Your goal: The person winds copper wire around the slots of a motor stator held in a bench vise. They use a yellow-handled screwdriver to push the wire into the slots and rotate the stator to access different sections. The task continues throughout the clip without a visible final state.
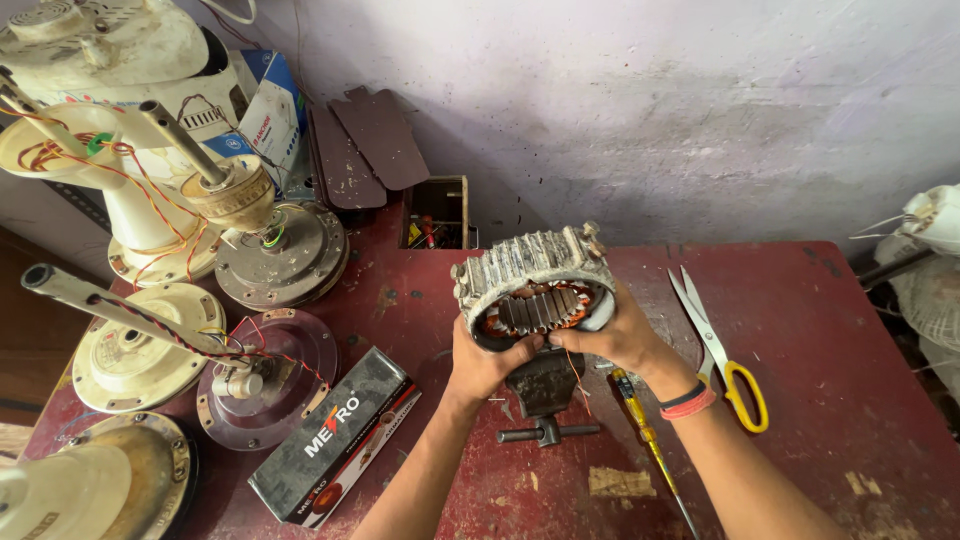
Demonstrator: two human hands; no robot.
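Both my hands hold a round grey motor stator [533,272] with copper windings inside, raised above a small black bench vise [543,388] on the red worktable [820,330]. My left hand [480,366] grips its lower left rim. My right hand [618,338], with a red and black band on the wrist, grips its lower right rim. A thin wire hangs from the stator toward the vise.
Yellow-handled scissors [722,362] and a yellow screwdriver [646,440] lie right of the vise. A dark rectangular box [335,438] lies at the left. Several ceiling fan motors and rods [150,330] crowd the left side. A small wooden box [436,214] sits by the wall.
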